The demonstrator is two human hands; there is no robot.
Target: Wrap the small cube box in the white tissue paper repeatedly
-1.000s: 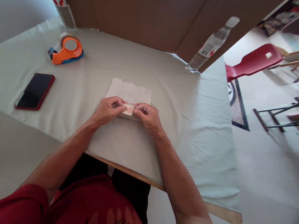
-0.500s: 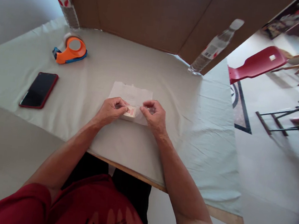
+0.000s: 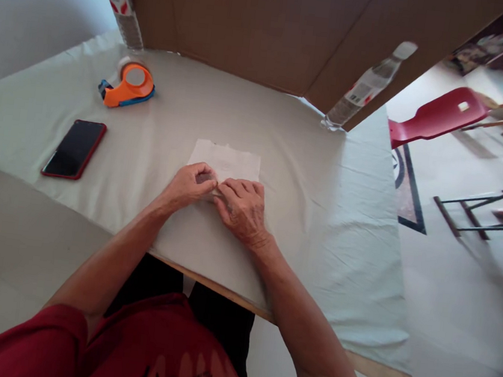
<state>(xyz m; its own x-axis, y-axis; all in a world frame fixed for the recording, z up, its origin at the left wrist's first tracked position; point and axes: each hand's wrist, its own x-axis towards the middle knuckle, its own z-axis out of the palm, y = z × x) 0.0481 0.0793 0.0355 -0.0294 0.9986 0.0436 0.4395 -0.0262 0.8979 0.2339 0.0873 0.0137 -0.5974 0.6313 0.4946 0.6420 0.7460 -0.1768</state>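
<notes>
A thin white paper sheet (image 3: pixel 228 157) lies on the cloth, its near part folded over a small box that is now almost wholly hidden under my hands. My left hand (image 3: pixel 190 186) is closed at the box's left end, thumb and fingertips pinching it through the paper. Across the folded paper, my right hand (image 3: pixel 244 209) lies flat with its fingers stretched toward the left hand; its fingertips almost meet the left thumb.
An orange tape dispenser (image 3: pixel 131 86) and a dark phone in a red case (image 3: pixel 74 149) lie to the left. Water bottles (image 3: pixel 123 7) (image 3: pixel 367 87) stand before a brown cardboard panel (image 3: pixel 252 25). Beyond the table's right edge are a red chair (image 3: pixel 441 116) and a folding stool (image 3: pixel 476 205).
My right hand has moved left and flattened over the box, bringing the right paper flap across it. The box's printed face is covered now. My left hand has stayed at the box.
</notes>
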